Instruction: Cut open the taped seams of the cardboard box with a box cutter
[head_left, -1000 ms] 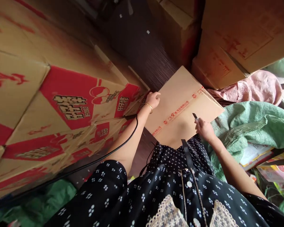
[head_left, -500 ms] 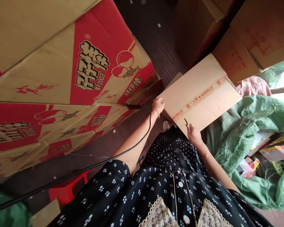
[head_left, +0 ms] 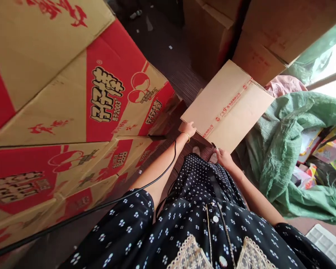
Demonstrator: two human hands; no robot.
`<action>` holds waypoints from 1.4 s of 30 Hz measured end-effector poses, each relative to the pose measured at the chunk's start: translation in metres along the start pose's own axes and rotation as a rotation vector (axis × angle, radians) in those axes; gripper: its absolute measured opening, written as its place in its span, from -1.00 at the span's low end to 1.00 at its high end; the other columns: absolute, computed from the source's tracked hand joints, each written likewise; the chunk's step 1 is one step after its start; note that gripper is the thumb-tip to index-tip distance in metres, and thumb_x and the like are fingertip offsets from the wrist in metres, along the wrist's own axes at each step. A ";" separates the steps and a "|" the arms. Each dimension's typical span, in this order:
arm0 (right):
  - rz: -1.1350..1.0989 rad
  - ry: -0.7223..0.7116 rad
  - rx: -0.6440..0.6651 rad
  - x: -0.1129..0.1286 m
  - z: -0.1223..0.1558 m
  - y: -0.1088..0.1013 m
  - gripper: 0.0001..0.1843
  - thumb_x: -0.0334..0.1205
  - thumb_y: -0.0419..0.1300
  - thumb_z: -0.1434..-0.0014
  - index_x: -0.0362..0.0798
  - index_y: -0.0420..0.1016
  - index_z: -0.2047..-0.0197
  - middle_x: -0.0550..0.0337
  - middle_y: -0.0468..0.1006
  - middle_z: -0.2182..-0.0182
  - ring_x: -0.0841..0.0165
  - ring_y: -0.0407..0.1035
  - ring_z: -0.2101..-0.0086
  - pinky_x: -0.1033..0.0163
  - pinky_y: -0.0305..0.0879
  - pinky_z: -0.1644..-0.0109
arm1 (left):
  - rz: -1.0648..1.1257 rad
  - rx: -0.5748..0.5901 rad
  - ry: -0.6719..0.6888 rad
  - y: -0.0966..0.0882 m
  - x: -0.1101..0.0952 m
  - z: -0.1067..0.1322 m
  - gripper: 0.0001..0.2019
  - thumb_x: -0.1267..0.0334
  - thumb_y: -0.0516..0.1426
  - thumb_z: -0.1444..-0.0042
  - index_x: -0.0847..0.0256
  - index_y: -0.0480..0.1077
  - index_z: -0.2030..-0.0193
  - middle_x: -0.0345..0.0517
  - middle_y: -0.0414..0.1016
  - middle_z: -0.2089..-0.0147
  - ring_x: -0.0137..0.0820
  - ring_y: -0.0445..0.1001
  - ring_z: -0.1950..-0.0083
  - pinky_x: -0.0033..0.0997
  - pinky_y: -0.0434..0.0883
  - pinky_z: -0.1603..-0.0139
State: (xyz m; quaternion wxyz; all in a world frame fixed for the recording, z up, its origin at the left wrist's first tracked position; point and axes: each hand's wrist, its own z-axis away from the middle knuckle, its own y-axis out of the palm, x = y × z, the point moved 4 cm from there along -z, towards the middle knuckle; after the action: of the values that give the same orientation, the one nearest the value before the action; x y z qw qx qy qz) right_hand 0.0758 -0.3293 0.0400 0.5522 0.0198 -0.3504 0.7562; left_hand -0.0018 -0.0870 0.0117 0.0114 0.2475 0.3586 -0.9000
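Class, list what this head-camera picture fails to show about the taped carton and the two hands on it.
- Carton contents: head view, flaps taped shut.
- Right hand: whatever it may hold is hidden by its own fingers at the carton's near edge.
- Tape print: too small to read.
- Left hand fingertips: tucked under the carton's corner.

We are seeing a plain tan carton (head_left: 229, 106) crossed by a strip of clear tape printed with red characters. The stacked boxes (head_left: 72, 108) beside it are showing tan card with large red panels, black-and-white lettering and red cherry outlines. Our dress (head_left: 190, 220) is showing black with small white dots and cream lace trim. A gold bangle (head_left: 186, 135) is glinting on the left wrist, and a black cable (head_left: 145, 183) is running along that arm. The sacking (head_left: 291, 157) is showing pale green, the floor (head_left: 168, 59) dark brown.
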 end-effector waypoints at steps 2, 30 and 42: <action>-0.241 0.080 -0.019 -0.009 0.008 0.008 -0.53 -0.11 -0.15 -0.51 -0.09 0.56 0.08 0.08 0.63 0.32 0.30 0.54 0.27 0.29 0.35 0.18 | -0.193 0.058 0.179 0.003 -0.017 0.008 -0.56 0.38 0.16 -0.20 0.19 0.51 -0.23 0.13 0.52 -0.12 -0.10 0.42 -0.27 -0.16 0.35 -0.35; -1.844 0.750 -0.602 0.079 0.009 0.157 -0.68 -0.13 0.02 -0.46 -0.15 0.44 0.24 0.31 0.39 0.62 0.54 0.30 0.68 0.47 0.17 0.61 | -1.258 0.620 1.393 0.089 -0.087 0.057 -0.27 0.06 0.25 -0.26 -0.07 0.13 -0.53 0.18 -0.05 -0.61 0.04 -0.09 -0.62 0.14 0.03 -0.55; -1.975 0.631 -0.612 0.111 -0.004 0.154 -0.67 -0.23 0.05 -0.46 -0.14 0.43 0.35 0.34 0.39 0.63 0.60 0.26 0.70 0.50 0.14 0.60 | -1.502 0.783 1.688 0.126 -0.099 0.063 -0.22 0.22 0.27 -0.19 -0.16 0.12 -0.53 -0.01 -0.07 -0.63 0.03 -0.18 -0.64 0.33 -0.25 -0.58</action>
State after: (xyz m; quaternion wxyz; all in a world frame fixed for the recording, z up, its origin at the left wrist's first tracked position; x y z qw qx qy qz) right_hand -0.0966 -0.2584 0.0050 0.9646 -0.0409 -0.1958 -0.1718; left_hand 0.0828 -0.2368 0.0154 -0.8328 0.4757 0.0093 -0.2830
